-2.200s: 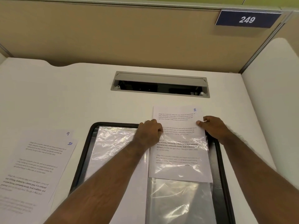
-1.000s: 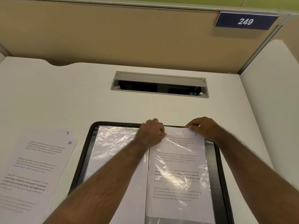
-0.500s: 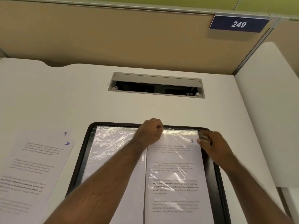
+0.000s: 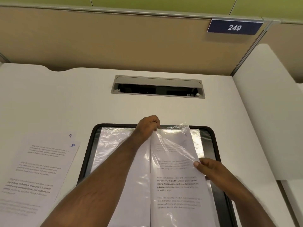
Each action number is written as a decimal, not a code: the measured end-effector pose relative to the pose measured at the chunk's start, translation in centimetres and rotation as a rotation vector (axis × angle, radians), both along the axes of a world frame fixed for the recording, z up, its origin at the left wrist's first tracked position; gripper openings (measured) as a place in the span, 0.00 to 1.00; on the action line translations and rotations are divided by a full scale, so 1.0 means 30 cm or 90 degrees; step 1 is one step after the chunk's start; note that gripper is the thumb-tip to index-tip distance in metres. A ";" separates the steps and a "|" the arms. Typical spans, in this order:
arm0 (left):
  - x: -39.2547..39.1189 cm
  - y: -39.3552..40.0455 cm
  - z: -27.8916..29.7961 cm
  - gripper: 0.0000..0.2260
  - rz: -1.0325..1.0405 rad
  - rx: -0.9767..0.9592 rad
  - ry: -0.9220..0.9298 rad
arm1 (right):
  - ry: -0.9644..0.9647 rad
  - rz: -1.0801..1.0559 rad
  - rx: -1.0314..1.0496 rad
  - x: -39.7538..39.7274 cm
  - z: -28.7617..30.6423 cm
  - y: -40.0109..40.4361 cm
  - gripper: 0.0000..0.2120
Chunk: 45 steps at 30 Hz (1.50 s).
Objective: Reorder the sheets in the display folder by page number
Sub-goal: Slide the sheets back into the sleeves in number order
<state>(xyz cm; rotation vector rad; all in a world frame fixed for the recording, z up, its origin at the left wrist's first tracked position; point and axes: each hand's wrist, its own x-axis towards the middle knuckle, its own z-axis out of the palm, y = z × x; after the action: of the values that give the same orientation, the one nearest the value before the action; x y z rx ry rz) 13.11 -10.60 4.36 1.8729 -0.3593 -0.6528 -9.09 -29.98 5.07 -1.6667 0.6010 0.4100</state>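
A black display folder (image 4: 214, 145) lies open on the white desk, its clear sleeves showing. The right-hand sleeve (image 4: 173, 177) holds a printed sheet and is lifted off the pages below. My left hand (image 4: 147, 126) pinches the sleeve's top corner near the spine. My right hand (image 4: 208, 167) grips the sleeve's outer right edge about halfway down. Two loose printed sheets, numbered 9 (image 4: 49, 138) and 10 (image 4: 41, 174), lie overlapped on the desk left of the folder.
A grey cable slot (image 4: 157, 86) is cut into the desk (image 4: 65, 104) beyond the folder. A beige partition with a blue sign reading 249 (image 4: 234, 27) stands behind. A white side panel (image 4: 262, 112) rises along the right.
The sheet numbered 8 slid down fully into the right sleeve. My right hand moved from the sleeve's top down its right edge and lifted the sleeve. The left hand stayed at the top.
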 end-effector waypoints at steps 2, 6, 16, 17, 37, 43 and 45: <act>0.003 0.033 0.029 0.06 0.046 -0.023 0.026 | 0.027 0.081 0.058 -0.007 0.029 0.021 0.34; 0.021 0.120 0.070 0.07 0.120 -0.035 0.079 | 0.008 0.101 0.156 -0.028 0.027 0.120 0.34; 0.003 0.397 0.119 0.17 0.187 -0.134 0.322 | -0.166 0.055 0.119 0.012 0.010 0.590 0.31; 0.013 0.447 0.077 0.19 0.196 -0.154 0.321 | -0.176 0.064 0.087 0.018 -0.002 0.635 0.27; -0.118 0.817 -0.045 0.10 0.194 -0.009 0.397 | -0.093 0.153 -0.422 0.016 -0.207 0.830 0.40; -0.165 0.831 -0.030 0.19 0.160 -0.141 0.525 | -0.086 0.084 -0.361 0.045 -0.174 0.847 0.37; -0.170 0.811 0.006 0.22 0.099 -0.196 0.556 | -0.133 -0.042 -0.272 0.052 -0.155 0.824 0.30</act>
<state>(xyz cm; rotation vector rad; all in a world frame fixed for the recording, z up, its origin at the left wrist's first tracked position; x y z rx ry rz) 8.01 13.74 4.54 1.1630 0.2433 -1.1526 -7.54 -5.26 0.43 -2.0580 0.6138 0.0559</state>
